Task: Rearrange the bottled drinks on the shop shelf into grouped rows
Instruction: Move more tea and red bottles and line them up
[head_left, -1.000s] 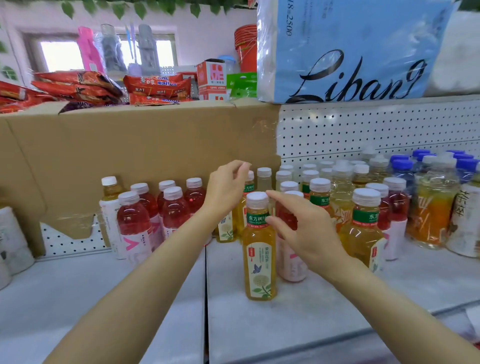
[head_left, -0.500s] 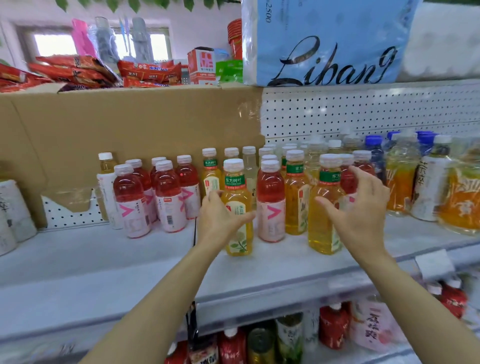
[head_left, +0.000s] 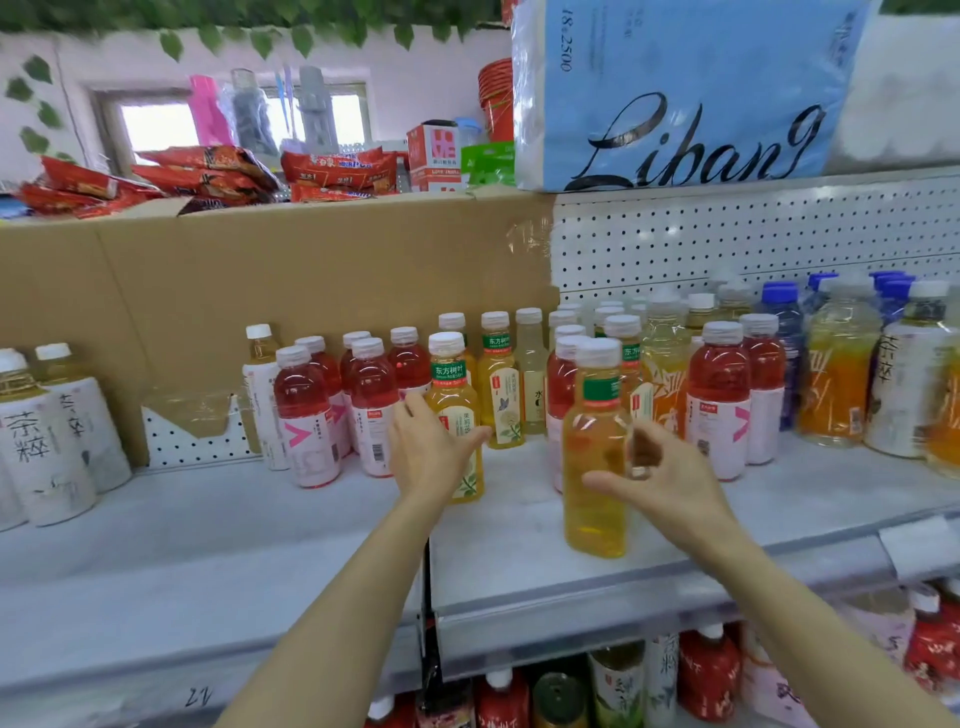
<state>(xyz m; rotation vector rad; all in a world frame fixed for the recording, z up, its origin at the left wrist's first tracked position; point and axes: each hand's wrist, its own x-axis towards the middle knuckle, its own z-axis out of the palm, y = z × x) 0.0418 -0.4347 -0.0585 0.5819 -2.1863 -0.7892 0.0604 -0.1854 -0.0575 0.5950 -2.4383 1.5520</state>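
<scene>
Bottled drinks stand on the grey shelf (head_left: 519, 525). My left hand (head_left: 428, 457) grips a yellow tea bottle with a green neck label (head_left: 451, 387), just right of the red drink bottles with pink labels (head_left: 306, 415). My right hand (head_left: 662, 480) holds a second yellow tea bottle (head_left: 592, 509) near the shelf's front edge; the thumb crosses its front and the blurred fingers curl at its right side. More yellow tea bottles (head_left: 498, 384) stand behind, and two red bottles (head_left: 719, 395) stand to the right.
Orange juice bottles (head_left: 836, 379), blue-capped bottles (head_left: 784, 332) and white-labelled tea bottles (head_left: 906, 395) fill the right end. Two more white-labelled tea bottles (head_left: 47, 447) stand at far left. A cardboard panel (head_left: 291, 280) backs the shelf. Drinks fill the lower shelf (head_left: 618, 680).
My right hand has closed on a yellow tea bottle and brought it forward to the shelf's front. My left hand has stayed on its yellow bottle. The camera has shifted.
</scene>
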